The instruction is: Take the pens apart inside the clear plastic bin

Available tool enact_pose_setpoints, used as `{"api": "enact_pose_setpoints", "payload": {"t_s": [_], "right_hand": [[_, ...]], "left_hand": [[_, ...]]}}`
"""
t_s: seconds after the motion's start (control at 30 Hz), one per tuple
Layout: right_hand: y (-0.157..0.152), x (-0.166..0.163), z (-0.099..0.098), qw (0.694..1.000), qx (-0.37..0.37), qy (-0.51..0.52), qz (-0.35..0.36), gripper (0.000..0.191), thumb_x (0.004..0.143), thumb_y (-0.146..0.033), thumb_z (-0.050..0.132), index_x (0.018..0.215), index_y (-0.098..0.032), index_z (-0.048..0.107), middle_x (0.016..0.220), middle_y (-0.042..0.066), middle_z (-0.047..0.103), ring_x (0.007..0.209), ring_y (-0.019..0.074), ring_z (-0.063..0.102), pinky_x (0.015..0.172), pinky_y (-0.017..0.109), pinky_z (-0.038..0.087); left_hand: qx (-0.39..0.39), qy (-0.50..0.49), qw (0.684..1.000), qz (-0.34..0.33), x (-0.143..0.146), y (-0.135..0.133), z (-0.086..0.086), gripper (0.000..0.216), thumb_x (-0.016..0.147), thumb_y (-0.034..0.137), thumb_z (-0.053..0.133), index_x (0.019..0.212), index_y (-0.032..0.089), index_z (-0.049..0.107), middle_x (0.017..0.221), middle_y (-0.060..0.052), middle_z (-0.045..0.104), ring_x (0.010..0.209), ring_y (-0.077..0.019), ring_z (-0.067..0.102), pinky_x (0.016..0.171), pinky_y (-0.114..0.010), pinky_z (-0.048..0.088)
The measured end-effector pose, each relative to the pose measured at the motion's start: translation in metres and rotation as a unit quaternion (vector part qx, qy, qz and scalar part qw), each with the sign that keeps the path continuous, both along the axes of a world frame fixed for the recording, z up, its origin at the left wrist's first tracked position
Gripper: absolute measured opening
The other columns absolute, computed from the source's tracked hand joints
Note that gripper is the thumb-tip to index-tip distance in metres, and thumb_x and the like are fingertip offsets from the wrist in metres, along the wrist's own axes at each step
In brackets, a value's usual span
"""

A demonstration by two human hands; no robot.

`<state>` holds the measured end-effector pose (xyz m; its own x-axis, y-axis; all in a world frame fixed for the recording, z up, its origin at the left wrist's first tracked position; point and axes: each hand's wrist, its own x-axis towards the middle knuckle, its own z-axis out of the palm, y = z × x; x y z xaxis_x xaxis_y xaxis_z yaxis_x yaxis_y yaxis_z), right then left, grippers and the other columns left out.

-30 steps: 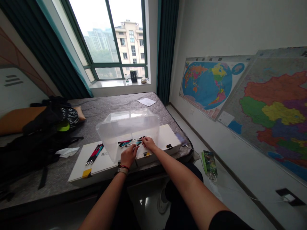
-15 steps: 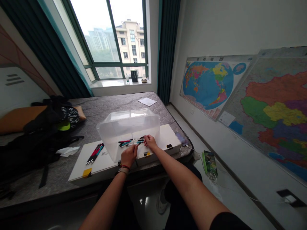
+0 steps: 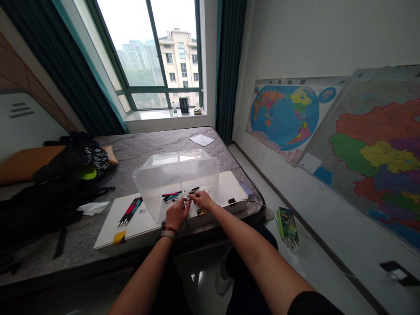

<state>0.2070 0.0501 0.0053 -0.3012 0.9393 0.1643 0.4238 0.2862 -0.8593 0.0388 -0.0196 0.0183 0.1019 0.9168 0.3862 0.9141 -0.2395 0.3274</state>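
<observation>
My left hand (image 3: 177,213), with bands around its wrist, is closed, its thumb and fingertips pinching a small dark pen part. My right hand (image 3: 202,200) is closed on the same slim pen, its fingertips meeting those of the left. Most of the pen is hidden by the fingers. Just beyond the hands, loose pens and pen parts (image 3: 171,194) in red, teal, black and white lie at the open side of a clear plastic bin (image 3: 149,183) tipped on its side. To the left, a row of several red, black and teal pens (image 3: 130,211) rests on a white box (image 3: 110,223).
The white boxes lie along the front edge of a grey mattress (image 3: 131,144). Dark bags (image 3: 59,170) and a crumpled tissue (image 3: 93,208) are at the left. A white sheet (image 3: 201,139) lies at the back. A green box (image 3: 287,223) with a cable stands on the floor.
My right hand has moved slightly down and left, bringing its fingertips against those of my left hand. The bin and the row of pens have stayed put.
</observation>
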Motion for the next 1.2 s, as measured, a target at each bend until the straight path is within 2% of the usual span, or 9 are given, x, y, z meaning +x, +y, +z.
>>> {"api": "enact_pose_setpoints", "payload": {"t_s": [0.37, 0.83, 1.1, 1.2], "right_hand": [[0.0055, -0.0009, -0.0068, 0.998, -0.022, 0.063, -0.015, 0.050, 0.087, -0.055, 0.056, 0.055, -0.016, 0.061, 0.049, -0.002, 0.054, 0.052, 0.0109, 0.051, 0.059, 0.023, 0.036], [0.0015, 0.0005, 0.0009, 0.995, -0.058, 0.081, 0.007, 0.053, 0.085, -0.061, 0.056, 0.057, -0.016, 0.063, 0.045, -0.003, 0.051, 0.045, 0.0093, 0.047, 0.052, 0.022, 0.034], [0.0020, 0.0011, 0.0016, 0.993, -0.062, 0.093, 0.022, 0.054, 0.084, -0.063, 0.056, 0.058, -0.016, 0.062, 0.049, -0.001, 0.055, 0.046, 0.0095, 0.047, 0.052, 0.022, 0.036], [-0.0002, 0.0002, 0.0031, 0.993, -0.069, 0.100, 0.007, 0.054, 0.083, -0.064, 0.057, 0.058, -0.016, 0.060, 0.050, -0.001, 0.056, 0.048, 0.0100, 0.048, 0.053, 0.022, 0.036]], "left_hand": [[-0.007, 0.010, 1.000, -0.012, 0.0002, 0.0003, -0.0002, 0.040, 0.099, 0.047, 0.034, 0.112, 0.024, 0.064, 0.103, -0.007, 0.071, 0.087, -0.0185, 0.065, 0.072, -0.027, 0.041], [-0.015, 0.023, 1.000, -0.013, -0.0005, 0.0005, -0.0002, 0.043, 0.100, 0.046, 0.031, 0.108, 0.023, 0.065, 0.096, -0.008, 0.072, 0.083, -0.0187, 0.065, 0.071, -0.027, 0.040], [-0.018, 0.041, 0.999, -0.015, 0.0005, -0.0001, 0.0020, 0.044, 0.100, 0.046, 0.028, 0.102, 0.023, 0.065, 0.088, -0.007, 0.071, 0.079, -0.0188, 0.064, 0.067, -0.028, 0.037], [-0.011, 0.039, 0.999, -0.022, 0.0003, -0.0004, 0.0026, 0.044, 0.101, 0.046, 0.027, 0.099, 0.023, 0.064, 0.086, -0.006, 0.070, 0.079, -0.0184, 0.064, 0.067, -0.027, 0.037]]}}
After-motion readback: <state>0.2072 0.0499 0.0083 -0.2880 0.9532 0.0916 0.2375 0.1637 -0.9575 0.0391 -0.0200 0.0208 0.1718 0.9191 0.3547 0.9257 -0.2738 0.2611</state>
